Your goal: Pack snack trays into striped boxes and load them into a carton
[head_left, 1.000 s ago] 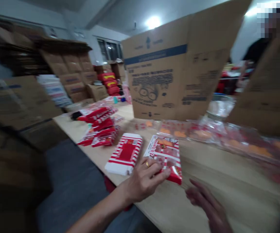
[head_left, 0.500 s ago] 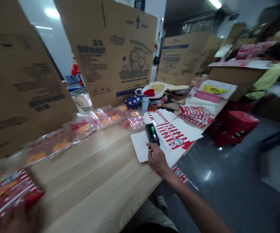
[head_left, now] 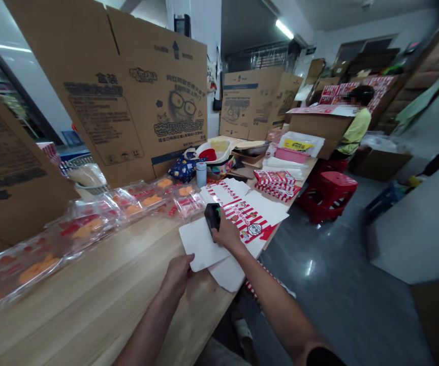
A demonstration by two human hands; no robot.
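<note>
My right hand (head_left: 225,233) is shut on a small black hand tool (head_left: 212,216), which rests on a white card sheet (head_left: 200,243). That sheet lies on a flat, unfolded paper carton with red and white stripes (head_left: 242,218), printed with a cartoon logo. My left hand (head_left: 177,277) is at the sheet's near edge, its fingertips touching the card and holding nothing. The tool's underside is hidden.
Sealed clear packs of orange pieces (head_left: 86,226) line the wooden table (head_left: 90,310). Upright cardboard boxes (head_left: 135,96) stand behind them. Farther along are a small bottle (head_left: 201,174) and striped packets (head_left: 276,185). A co-worker (head_left: 354,124) sits beyond a red stool (head_left: 330,195).
The view has swung right, away from the stacked striped packs. My left hand, holding a red striped pack half a second ago, now sits empty at the white sheet. My right hand stays on the tool.
</note>
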